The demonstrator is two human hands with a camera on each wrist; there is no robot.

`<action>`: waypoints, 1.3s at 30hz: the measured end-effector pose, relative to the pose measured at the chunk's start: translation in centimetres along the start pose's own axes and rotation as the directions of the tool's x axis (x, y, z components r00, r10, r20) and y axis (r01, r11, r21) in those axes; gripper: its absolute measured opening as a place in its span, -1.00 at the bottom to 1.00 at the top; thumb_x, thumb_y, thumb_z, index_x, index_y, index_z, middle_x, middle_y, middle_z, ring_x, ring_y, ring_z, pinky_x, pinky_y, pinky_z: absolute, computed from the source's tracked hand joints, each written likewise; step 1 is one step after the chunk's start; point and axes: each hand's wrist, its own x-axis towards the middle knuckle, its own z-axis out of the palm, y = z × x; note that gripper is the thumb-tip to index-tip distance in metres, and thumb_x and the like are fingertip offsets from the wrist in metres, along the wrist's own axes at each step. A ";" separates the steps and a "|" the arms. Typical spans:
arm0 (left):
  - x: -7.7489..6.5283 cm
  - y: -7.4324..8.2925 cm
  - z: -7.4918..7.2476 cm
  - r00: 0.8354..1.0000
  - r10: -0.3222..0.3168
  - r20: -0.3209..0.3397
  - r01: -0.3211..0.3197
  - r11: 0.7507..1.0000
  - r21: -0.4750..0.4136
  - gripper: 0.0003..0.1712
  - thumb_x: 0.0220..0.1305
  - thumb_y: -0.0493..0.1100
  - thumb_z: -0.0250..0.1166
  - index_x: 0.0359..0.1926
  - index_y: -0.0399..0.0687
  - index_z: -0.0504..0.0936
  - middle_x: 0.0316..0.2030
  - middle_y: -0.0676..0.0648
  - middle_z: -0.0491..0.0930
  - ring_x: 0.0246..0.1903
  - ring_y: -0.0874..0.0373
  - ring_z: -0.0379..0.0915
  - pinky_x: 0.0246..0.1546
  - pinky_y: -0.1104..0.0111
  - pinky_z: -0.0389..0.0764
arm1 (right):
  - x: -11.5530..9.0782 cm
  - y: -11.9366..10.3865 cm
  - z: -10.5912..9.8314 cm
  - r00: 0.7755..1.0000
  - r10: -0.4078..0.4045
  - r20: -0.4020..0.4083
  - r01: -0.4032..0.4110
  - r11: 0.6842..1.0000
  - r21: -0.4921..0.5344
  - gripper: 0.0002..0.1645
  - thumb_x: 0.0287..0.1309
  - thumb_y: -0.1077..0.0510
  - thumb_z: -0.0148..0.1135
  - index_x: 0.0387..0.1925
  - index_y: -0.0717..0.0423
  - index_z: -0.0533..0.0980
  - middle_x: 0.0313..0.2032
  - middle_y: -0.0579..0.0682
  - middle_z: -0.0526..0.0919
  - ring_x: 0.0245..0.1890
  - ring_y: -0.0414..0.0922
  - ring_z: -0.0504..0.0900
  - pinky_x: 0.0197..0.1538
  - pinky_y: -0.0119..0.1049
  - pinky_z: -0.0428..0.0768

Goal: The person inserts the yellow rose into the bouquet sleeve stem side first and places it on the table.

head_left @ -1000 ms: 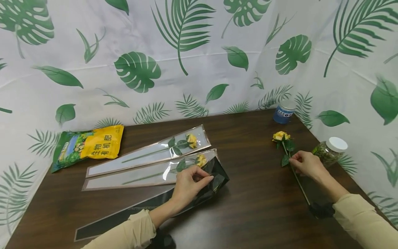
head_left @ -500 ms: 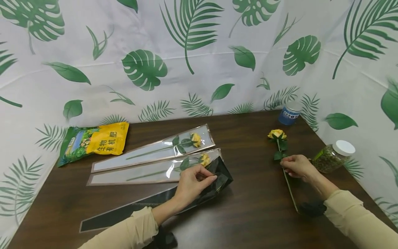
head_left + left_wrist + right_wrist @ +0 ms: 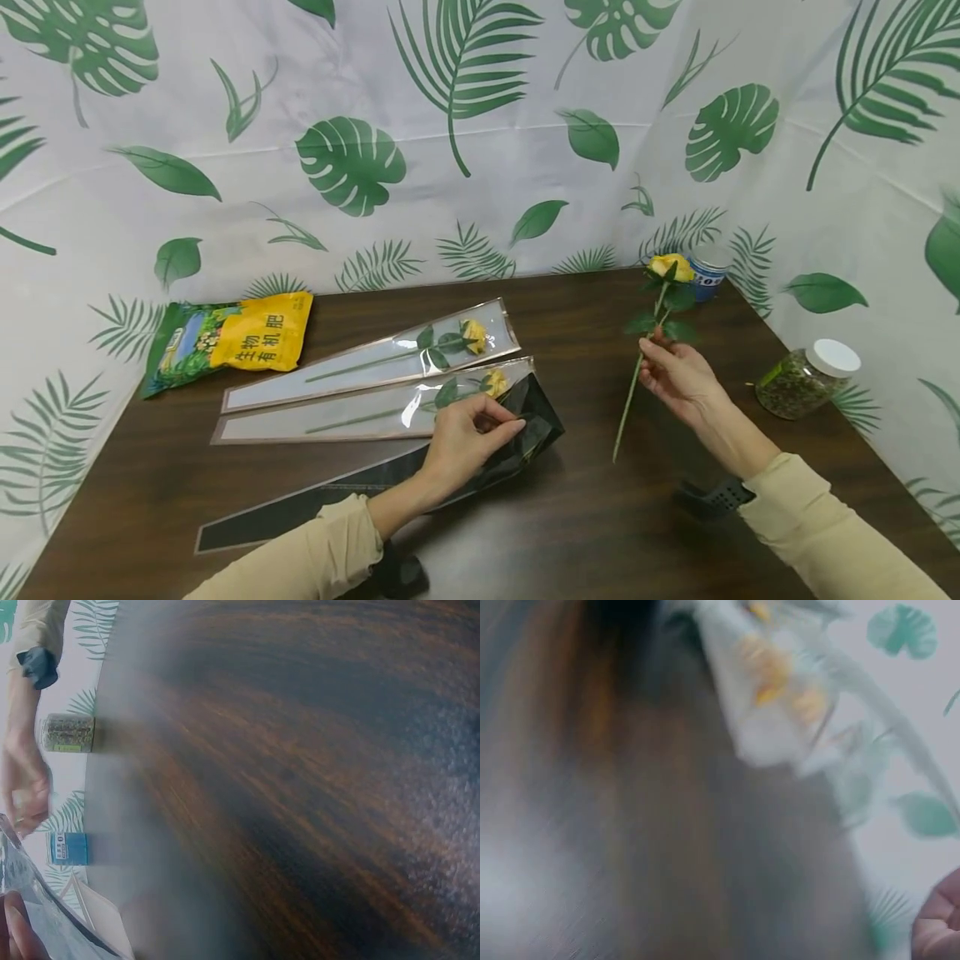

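Observation:
My left hand pinches the upper edge of a black flower sleeve near its wide end. The narrow end of the sleeve points to the lower left of the table. In the left wrist view, the fingertips hold the clear film of the sleeve at the lower left corner. My right hand pinches the stem of a yellow rose just below its leaves. Bloom upward, the rose leans slightly, its stem end hanging over the table to the right of the sleeve. The right wrist view is blurred, with the hand at its edge.
Two clear sleeves, a rear one and a nearer one, each hold a yellow rose behind the black one. A yellow-green bag lies back left. A blue jar and a white-lidded jar stand on the right.
My right hand has brought the rose up and leftward from the right side of the table, turning its stem end to the left. The left hand keeps its pinch on the black sleeve.

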 end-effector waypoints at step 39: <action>0.7 0.8 0.8 0.999 0.019 -0.026 -0.018 1.000 0.025 -0.90 0.01 -0.25 0.43 -0.46 -0.12 0.65 -0.50 -0.03 0.69 -0.53 0.30 0.54 -0.47 0.55 0.50 | -3.0 6.5 7.2 0.874 -0.434 0.217 0.478 0.691 -0.543 -0.79 0.24 0.28 0.13 -0.10 0.25 0.39 -0.37 -0.24 0.67 -0.42 -0.23 0.62 -0.27 -0.36 0.60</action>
